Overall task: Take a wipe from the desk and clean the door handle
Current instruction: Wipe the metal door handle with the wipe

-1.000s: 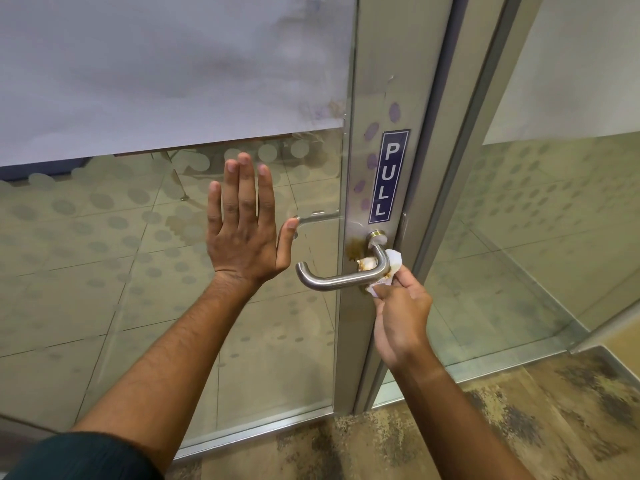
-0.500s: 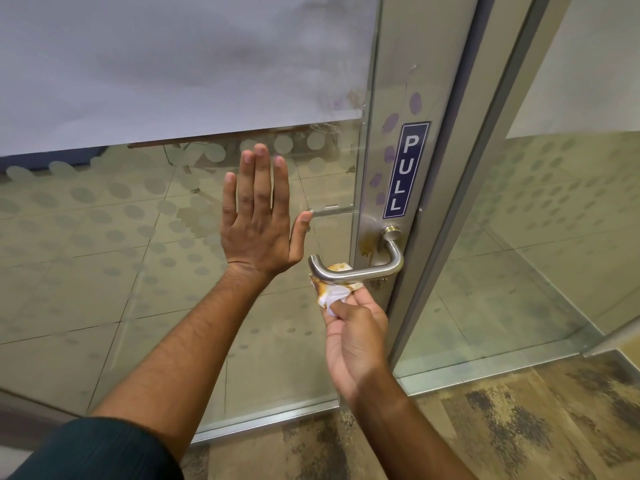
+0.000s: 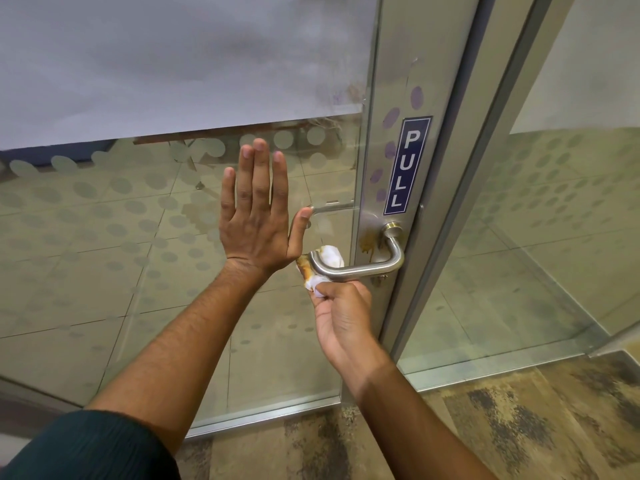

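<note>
A brushed-steel lever door handle (image 3: 367, 266) juts left from the metal door stile. My right hand (image 3: 341, 311) sits just below the handle's free end, pinching a crumpled white wipe (image 3: 329, 258) stained brown. The wipe is wrapped around the handle's left tip, part behind and part under it. My left hand (image 3: 258, 221) lies flat on the glass pane to the left of the handle, fingers pointing up and together, thumb out toward the handle. Brown smears (image 3: 367, 243) remain on the stile near the handle's base.
A blue PULL sign (image 3: 406, 166) is stuck on the stile above the handle. The glass door (image 3: 121, 254) carries frosted dots and a frosted upper band. A fixed glass panel (image 3: 554, 237) stands to the right. Patterned carpet (image 3: 519, 427) lies underfoot.
My right hand has slid the wipe along the handle from its base by the stile to the free left end. My left hand has stayed flat on the glass.
</note>
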